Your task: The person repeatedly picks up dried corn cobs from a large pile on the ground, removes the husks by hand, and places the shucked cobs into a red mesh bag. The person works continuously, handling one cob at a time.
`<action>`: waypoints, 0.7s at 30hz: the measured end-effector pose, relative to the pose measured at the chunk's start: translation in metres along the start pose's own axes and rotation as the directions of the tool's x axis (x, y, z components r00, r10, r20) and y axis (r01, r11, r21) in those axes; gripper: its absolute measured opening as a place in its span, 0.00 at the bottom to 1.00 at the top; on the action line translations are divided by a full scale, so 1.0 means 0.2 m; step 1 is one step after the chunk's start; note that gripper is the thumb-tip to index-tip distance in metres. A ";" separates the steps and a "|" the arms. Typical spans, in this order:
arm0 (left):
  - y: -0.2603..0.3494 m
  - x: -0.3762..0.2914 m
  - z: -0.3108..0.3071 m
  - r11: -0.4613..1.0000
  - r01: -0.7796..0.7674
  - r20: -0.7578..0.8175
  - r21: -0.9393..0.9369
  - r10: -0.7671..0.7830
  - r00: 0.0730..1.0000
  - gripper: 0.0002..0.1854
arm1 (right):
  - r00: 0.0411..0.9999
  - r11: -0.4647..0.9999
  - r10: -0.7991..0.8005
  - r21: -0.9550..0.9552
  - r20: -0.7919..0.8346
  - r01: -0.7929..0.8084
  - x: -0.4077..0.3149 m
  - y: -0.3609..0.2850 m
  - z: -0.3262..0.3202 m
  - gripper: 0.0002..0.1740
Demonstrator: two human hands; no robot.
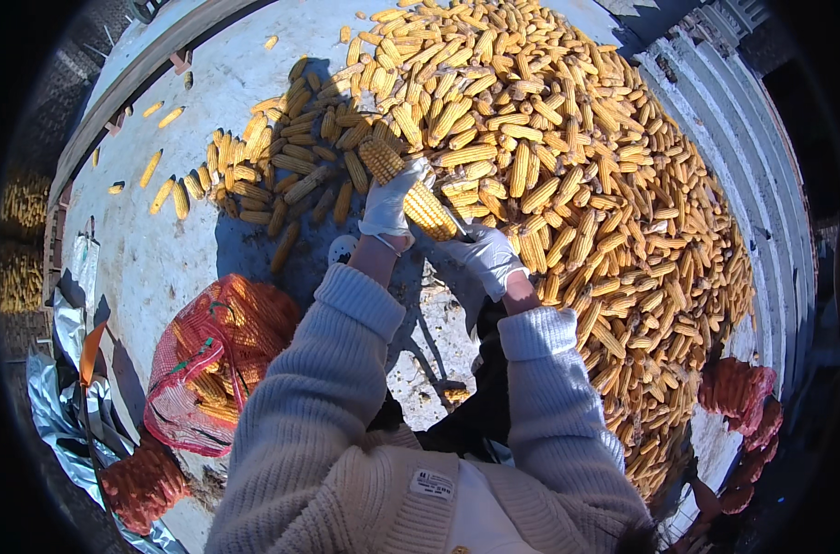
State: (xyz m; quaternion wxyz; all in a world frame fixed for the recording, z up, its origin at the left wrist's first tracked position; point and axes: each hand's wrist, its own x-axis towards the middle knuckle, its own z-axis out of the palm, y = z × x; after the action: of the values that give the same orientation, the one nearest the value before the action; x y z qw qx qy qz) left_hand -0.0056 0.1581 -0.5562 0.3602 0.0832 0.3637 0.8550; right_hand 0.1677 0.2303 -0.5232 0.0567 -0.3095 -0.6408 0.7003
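Note:
My left hand (386,208), in a white glove, holds a cob of yellow corn (382,159) that sticks out beyond its fingers. A second corn cob (428,210) lies between both hands, its upper end against the left hand. In my right hand (485,255), gloved too, is a thin metal tool (454,223) with a dark part near the fingers; its tip is at the side of the second cob, and its exact kind cannot be told. Beyond and to the right of the hands spreads a large heap of husked corn cobs (586,173).
A red mesh sack (219,360) holding cobs stands at the left on the concrete floor (136,256). Folded red mesh sacks (143,488) lie at the lower left, more red sacks (735,395) at the right. Pale concrete steps (745,138) edge the heap; silvery sheeting (66,395) lies far left.

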 end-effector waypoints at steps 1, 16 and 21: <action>0.03 -0.03 0.03 0.999 -0.012 0.007 0.033 0.012 1.000 0.25 | 0.998 0.998 -0.059 0.025 -0.018 0.060 0.00 -0.03 0.01 0.17; 0.01 -0.05 0.00 0.644 -0.288 0.239 0.709 0.165 0.957 0.23 | 0.893 0.909 -0.414 -0.131 -0.178 0.395 -0.10 -0.10 -0.07 0.18; 0.02 -0.07 0.06 0.377 -0.342 0.293 0.861 0.181 0.939 0.25 | 0.832 0.853 -0.517 -0.203 -0.200 0.481 -0.09 -0.07 -0.06 0.19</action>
State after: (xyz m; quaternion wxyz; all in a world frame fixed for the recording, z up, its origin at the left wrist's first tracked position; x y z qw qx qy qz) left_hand 0.0063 0.1539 -0.5425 0.1451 0.3830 0.7180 0.5628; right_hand 0.1842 0.2352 -0.5038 0.2947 -0.2191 -0.7359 0.5689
